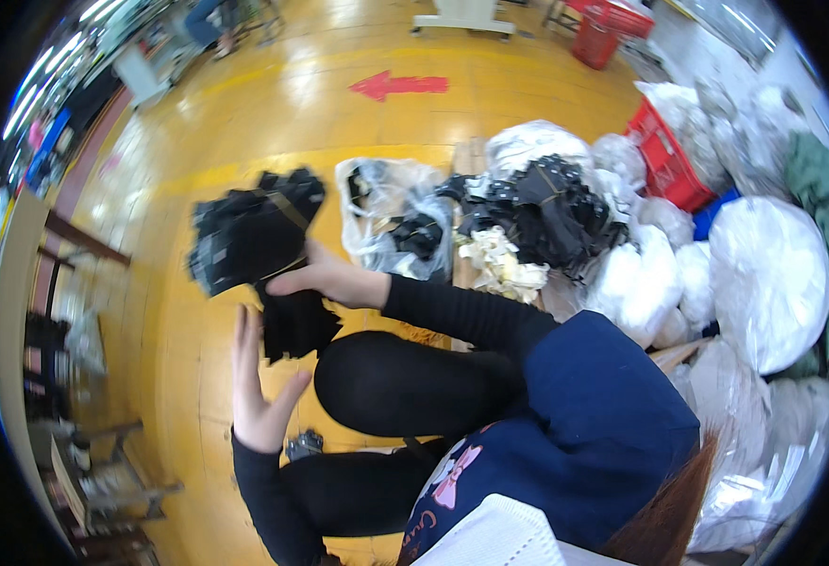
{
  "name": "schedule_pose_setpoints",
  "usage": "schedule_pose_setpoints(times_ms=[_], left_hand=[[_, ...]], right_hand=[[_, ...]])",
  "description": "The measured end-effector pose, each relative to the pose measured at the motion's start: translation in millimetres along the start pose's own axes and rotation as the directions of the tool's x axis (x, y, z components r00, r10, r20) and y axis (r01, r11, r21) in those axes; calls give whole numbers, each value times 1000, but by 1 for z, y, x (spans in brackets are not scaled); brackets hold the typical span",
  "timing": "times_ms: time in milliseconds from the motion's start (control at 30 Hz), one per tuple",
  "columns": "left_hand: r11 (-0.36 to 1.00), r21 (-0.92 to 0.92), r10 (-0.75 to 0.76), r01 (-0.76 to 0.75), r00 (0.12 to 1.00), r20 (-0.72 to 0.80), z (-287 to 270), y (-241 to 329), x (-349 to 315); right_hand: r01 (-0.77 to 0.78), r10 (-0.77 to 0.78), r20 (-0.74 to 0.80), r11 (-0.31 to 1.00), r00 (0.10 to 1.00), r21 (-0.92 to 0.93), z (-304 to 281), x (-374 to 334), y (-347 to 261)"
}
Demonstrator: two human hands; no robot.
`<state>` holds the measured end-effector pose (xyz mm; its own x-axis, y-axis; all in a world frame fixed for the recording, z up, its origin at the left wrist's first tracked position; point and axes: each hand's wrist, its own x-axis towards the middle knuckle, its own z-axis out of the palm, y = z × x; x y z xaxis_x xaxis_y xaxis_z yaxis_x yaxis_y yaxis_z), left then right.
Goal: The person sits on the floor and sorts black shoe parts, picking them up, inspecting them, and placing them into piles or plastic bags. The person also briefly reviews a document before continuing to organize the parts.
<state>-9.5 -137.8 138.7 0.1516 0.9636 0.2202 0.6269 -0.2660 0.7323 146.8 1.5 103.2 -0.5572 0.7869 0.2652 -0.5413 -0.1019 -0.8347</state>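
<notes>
My right hand [334,274] grips a thick bundle of black cut fabric pieces [249,231], its thumb lying across the middle. A tan band [285,206] runs around the upper part. Below the thumb, more black pieces [299,324] fan downward. My left hand [265,391] is open beside this lower end, fingers stretched upward and thumb apart; whether the fingertips touch the cloth I cannot tell. Just beyond my right forearm stands an open clear plastic bag [395,212] with black pieces inside.
Right of the bag lies a heap of tied black pieces [546,212], with cream scraps [501,264] in front. White and clear plastic bags [768,283] pile up at the right around a red crate [669,156]. Wooden furniture [103,481] stands at the left. A red arrow [398,86] marks the yellow floor.
</notes>
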Motion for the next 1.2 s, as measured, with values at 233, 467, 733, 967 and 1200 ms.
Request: schedule_pose_setpoints(times_ms=[233,467,733,967,1200], left_hand=[[914,-110,-286,390,814,505,-11,-88,-79],[796,-171,-434,581,744,508,-22,-118,-118],[797,-305,-476,522,853,216,-39,-131,-160],[499,-567,-859,655,457,-228,38,-305,-310],[-187,-341,-925,921,-283,-256,170,-372,-409]], right_hand=[[53,-169,-637,979,752,-197,-189,-132,-102],[-459,-461,-810,668,362,-585,-344,-262,-137],[-909,-779,-521,-417,349,14,-357,-261,-73],[-377,-222,-328,-235,918,-896,-173,-135,-73],[116,131,199,471,971,-875,19,-103,-22]])
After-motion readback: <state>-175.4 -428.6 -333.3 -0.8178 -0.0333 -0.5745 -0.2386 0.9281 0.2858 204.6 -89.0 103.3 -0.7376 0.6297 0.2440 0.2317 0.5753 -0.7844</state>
